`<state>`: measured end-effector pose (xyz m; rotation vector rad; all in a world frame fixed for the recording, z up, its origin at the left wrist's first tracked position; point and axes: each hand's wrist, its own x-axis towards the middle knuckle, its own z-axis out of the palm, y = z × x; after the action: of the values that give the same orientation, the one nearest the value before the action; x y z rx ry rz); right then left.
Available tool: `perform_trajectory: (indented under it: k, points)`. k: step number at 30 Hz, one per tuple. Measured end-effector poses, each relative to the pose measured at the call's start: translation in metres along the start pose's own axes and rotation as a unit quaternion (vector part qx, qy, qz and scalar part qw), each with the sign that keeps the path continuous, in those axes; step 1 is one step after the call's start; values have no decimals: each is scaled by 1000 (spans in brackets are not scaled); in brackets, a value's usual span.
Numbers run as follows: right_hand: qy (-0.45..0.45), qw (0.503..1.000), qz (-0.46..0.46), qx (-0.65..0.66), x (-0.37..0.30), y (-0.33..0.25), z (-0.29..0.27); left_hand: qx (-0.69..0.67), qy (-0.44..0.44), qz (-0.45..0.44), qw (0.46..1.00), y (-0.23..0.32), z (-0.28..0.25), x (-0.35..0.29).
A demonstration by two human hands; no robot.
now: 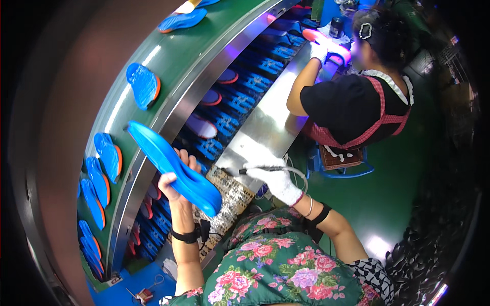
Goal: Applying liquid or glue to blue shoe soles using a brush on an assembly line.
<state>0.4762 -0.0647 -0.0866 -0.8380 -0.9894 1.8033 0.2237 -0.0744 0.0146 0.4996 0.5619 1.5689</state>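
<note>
Our left hand (176, 176) has its fingers clamped on a blue insole (171, 166) beside the green conveyor belt (178, 56). Our gloved right hand (275, 181), farther right, has fingers closed around a thin tool (255, 171).

The left hand (176, 176) is bare, raised on an upright forearm with a black strap at the wrist, fingers and thumb closed in a grip. The right hand (275, 181), in a white glove, reaches forward from a bent elbow, fingers curled shut.

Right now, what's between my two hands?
In the head view, the blue insole's heel end, held by the left hand, and a patterned mat lie before the gloved right hand holding a thin tool.
</note>
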Motion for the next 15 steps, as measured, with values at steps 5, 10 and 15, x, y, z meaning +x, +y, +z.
perform_trajectory:
  k: [5, 10, 15]
  points:
    - [29, 999, 24, -5, 4, -42, 24, 7, 193, -109, 975, -10, -63, -93]
    - [-72, 997, -30, 7, -7, -81, 82, -118, 124, -115, 978, -43, -59, -118]
    - [-125, 966, -189, -123, -7, -74, 112, -262, 157, -47, 951, -44, -46, -119]
